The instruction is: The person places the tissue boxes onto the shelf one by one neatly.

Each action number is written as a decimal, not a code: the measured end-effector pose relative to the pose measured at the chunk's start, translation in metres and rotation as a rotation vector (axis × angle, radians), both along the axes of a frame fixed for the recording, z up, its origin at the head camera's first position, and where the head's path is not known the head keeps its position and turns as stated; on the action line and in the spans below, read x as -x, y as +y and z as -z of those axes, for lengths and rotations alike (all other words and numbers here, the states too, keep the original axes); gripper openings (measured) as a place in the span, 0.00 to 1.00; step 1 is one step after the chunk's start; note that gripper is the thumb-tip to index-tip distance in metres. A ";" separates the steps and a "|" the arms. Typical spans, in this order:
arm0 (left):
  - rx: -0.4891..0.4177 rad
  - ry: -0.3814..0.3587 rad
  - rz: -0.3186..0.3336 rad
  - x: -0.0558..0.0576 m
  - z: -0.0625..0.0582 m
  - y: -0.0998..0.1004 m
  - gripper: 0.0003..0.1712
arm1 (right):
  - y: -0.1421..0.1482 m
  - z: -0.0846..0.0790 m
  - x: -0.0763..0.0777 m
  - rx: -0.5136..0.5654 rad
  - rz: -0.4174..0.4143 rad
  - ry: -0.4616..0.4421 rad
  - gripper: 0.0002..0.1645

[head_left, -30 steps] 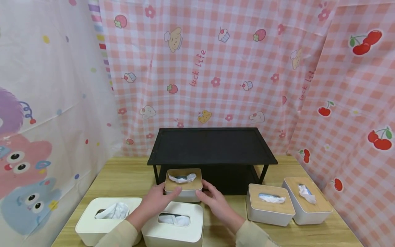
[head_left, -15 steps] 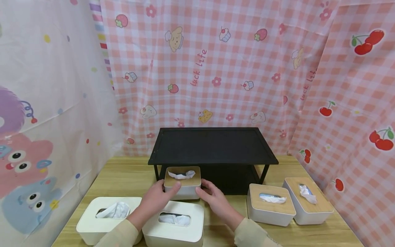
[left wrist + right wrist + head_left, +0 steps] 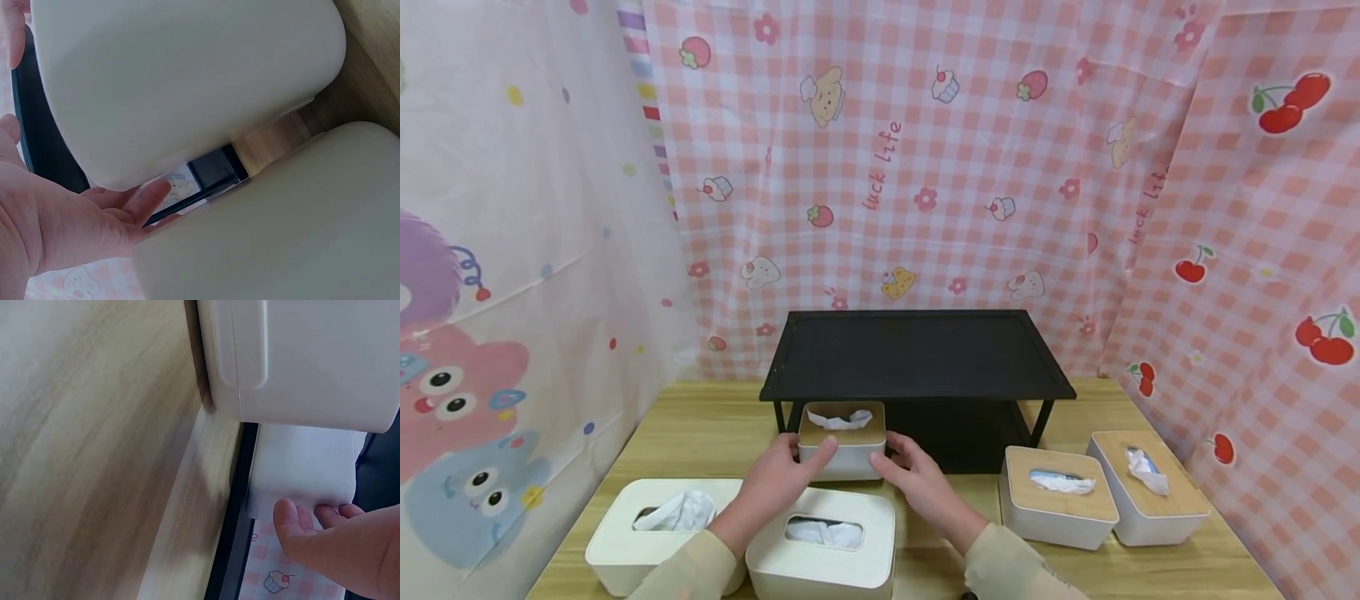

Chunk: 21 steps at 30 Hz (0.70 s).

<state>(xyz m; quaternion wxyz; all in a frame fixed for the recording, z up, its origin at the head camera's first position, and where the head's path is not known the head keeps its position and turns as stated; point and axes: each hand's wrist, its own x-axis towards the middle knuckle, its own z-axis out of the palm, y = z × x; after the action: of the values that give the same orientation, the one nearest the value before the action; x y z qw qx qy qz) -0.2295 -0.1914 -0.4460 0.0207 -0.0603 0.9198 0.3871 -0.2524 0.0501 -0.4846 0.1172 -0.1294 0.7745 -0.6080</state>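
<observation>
A small white tissue box point(image 3: 850, 465) with a wooden lid and a tuft of tissue sits at the left front of the black two-tier rack point(image 3: 910, 354), partly under its upper shelf. My left hand point(image 3: 778, 475) grips the box's left side, thumb against the front face and fingers along the side. My right hand point(image 3: 921, 487) is on its right side, thumb at the front corner and fingers curled behind. In the right wrist view, the fingertips point(image 3: 286, 512) reach the white side of the box. The box's back part is hidden beneath the upper shelf.
Two larger cream tissue boxes, a left one point(image 3: 613, 525) and a middle one point(image 3: 782, 567), stand in front under my left forearm. On the right are two wooden-lidded tissue boxes, a nearer one point(image 3: 1052, 521) and an outer one point(image 3: 1165, 532). Patterned cloth point(image 3: 880, 242) hangs behind.
The small tissue box has moved back and slightly left, further under the upper shelf, with both hands following it. The other boxes have stayed in place.
</observation>
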 end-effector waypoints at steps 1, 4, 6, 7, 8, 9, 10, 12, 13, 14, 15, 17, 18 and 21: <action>-0.003 -0.001 0.002 0.000 0.000 0.000 0.60 | 0.000 0.000 0.001 -0.001 -0.001 0.000 0.48; -0.006 0.000 0.006 0.001 -0.001 -0.001 0.61 | 0.000 0.001 0.003 0.001 -0.004 -0.003 0.49; -0.011 -0.002 0.006 0.002 -0.001 -0.002 0.61 | -0.001 0.002 0.004 0.002 -0.006 -0.003 0.50; -0.014 -0.001 0.005 0.002 -0.001 -0.002 0.60 | -0.001 0.002 0.004 0.000 -0.007 -0.002 0.49; -0.016 -0.001 0.003 0.002 -0.002 -0.002 0.60 | -0.001 0.002 0.005 -0.002 -0.007 0.000 0.49; -0.019 -0.001 0.002 0.003 -0.002 -0.002 0.59 | -0.002 0.002 0.006 -0.003 -0.008 0.002 0.50; -0.021 -0.001 0.001 0.003 -0.002 -0.003 0.58 | -0.002 0.002 0.006 -0.005 -0.009 0.004 0.50; -0.022 0.000 0.000 0.004 -0.002 -0.003 0.57 | -0.002 0.003 0.007 -0.010 -0.010 0.008 0.51; -0.022 0.001 0.000 0.004 -0.002 -0.004 0.57 | -0.002 0.003 0.008 -0.012 -0.009 0.010 0.51; -0.019 -0.001 0.001 0.005 -0.003 -0.004 0.57 | -0.003 0.003 0.009 -0.012 -0.009 0.012 0.51; -0.017 0.000 0.003 0.005 -0.003 -0.005 0.57 | -0.003 0.003 0.009 -0.016 -0.008 0.014 0.51; -0.013 0.001 0.007 0.005 -0.003 -0.006 0.57 | -0.003 0.004 0.010 -0.030 -0.004 0.020 0.50; -0.008 0.001 0.008 0.005 -0.003 -0.007 0.57 | -0.004 0.004 0.011 -0.043 -0.002 0.028 0.50; 0.001 -0.002 0.012 0.006 -0.004 -0.009 0.56 | -0.004 0.004 0.012 -0.093 -0.003 0.051 0.50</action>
<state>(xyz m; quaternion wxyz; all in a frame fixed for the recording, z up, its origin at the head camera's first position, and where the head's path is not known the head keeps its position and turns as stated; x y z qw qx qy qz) -0.2354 -0.2007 -0.4416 0.0240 -0.0550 0.9203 0.3865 -0.2648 0.0458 -0.4888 0.1042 -0.1406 0.8045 -0.5676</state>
